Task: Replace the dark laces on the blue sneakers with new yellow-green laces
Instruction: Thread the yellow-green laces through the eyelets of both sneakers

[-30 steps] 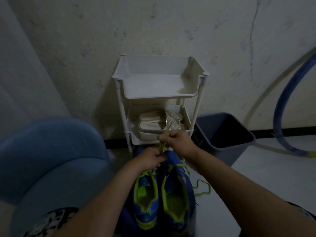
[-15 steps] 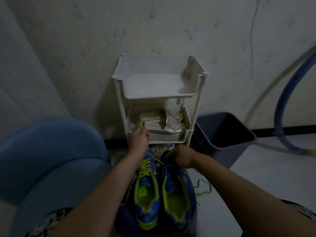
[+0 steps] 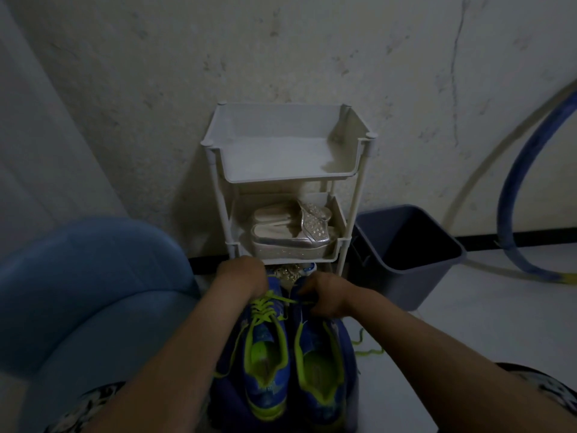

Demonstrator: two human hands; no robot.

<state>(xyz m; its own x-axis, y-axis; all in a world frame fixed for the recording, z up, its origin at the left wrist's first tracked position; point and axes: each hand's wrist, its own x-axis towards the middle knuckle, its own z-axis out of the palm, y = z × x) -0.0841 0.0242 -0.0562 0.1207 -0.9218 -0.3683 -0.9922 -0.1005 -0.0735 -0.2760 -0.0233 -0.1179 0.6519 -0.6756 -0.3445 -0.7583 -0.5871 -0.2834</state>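
Hands (image 3: pixel 242 276) on sneakers (image 3: pixel 268 354) (R (image 3: pixel 327 295) pinches lace (image 3: pixel 265 307)).

Passage is blocked ahead by the shelf rack (image 3: pixel 274 178), leftward by the blue seat (image 3: pixel 93 292); rightward floor (image 3: pixel 484 332) is unobstructed.

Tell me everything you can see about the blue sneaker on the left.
The left sneaker is blue with bright yellow-green lining and collar trim, seemingly fabric. It sits sole down, heel toward the camera, beside the other sneaker. A yellow-green lace crisscrosses its front. The left hand covers its toe end; its grip is hidden.
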